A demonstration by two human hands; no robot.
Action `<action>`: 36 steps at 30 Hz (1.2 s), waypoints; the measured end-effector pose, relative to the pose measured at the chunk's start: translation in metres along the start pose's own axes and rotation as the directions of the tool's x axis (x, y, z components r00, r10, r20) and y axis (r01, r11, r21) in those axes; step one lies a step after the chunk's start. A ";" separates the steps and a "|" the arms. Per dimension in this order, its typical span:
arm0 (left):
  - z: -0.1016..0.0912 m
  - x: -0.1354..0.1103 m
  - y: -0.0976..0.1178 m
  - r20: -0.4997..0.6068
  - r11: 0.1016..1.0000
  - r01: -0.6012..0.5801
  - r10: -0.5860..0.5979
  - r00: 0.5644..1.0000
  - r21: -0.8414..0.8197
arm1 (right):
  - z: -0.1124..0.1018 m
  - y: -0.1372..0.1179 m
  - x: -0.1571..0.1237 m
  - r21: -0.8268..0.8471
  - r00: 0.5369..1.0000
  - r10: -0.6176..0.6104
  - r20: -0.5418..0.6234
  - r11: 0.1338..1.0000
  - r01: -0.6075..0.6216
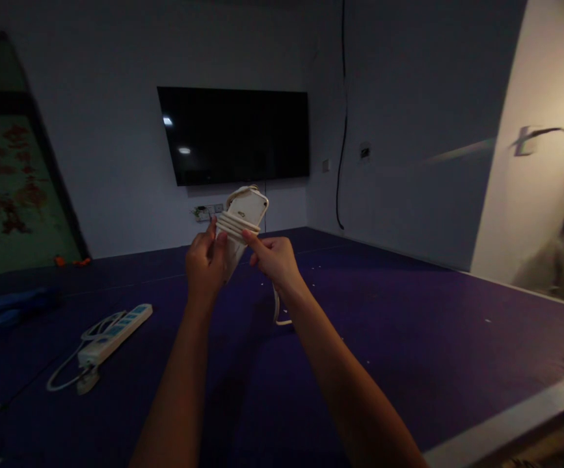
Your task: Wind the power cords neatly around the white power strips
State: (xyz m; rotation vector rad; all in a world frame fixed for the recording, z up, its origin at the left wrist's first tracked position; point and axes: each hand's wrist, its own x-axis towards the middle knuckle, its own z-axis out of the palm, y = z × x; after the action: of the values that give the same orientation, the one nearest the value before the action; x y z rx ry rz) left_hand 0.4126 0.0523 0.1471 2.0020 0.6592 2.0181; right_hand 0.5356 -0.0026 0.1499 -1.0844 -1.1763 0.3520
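Note:
A white power strip point(250, 203), tilted and seen from its back, is raised above the purple surface in front of me. Several turns of its white cord point(233, 225) are wrapped around its body. My left hand point(204, 260) is closed on the strip's left side, fingers against the wound cord. My right hand point(276, 259) is closed too, thumb pressed on the cord turns at the right edge. Below it, a loose length of cord hangs down and bends on the surface. The strip's lower end is partly hidden by my left hand.
On the purple surface point(408, 325), another power strip point(120, 333) lies at left with its cord and plug. Blue cloth point(11, 311) is at far left. A television point(237, 136) hangs on the far wall; a black cable point(344, 130) dangles to its right.

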 end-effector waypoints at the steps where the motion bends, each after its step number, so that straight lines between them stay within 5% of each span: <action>1: 0.000 0.002 0.000 0.036 0.995 0.055 -0.052 0.998 -0.089 | -0.001 0.000 0.000 0.000 1.000 -0.003 -0.017 1.000 0.003; 6: -0.001 0.006 0.003 0.203 0.860 0.347 -0.290 0.935 -0.374 | -0.005 -0.003 0.001 -0.043 0.999 -0.012 -0.033 0.999 0.010; 17: 0.004 0.004 -0.001 0.303 0.795 0.382 -0.262 0.916 -0.470 | -0.001 -0.002 0.000 -0.047 0.997 -0.078 -0.009 0.996 0.077; 21: 0.006 0.003 -0.002 0.145 0.837 0.311 -0.275 0.950 -0.450 | -0.003 -0.007 0.000 0.039 0.994 0.073 0.086 0.996 -0.076; 27: -0.001 0.007 -0.012 -0.100 0.889 0.255 -0.314 0.944 -0.381 | -0.013 -0.016 0.002 0.145 0.898 0.301 0.322 0.921 -0.361; 36: -0.011 0.011 -0.021 -0.225 0.903 0.217 -0.314 0.922 -0.370 | -0.004 -0.028 -0.007 0.310 0.952 0.195 0.236 0.913 -0.264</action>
State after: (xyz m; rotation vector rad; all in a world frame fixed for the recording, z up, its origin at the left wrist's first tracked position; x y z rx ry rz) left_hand 0.3978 0.0737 0.1478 1.3652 0.5565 2.0912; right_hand 0.5277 -0.0229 0.1697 -0.8975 -1.1131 0.8358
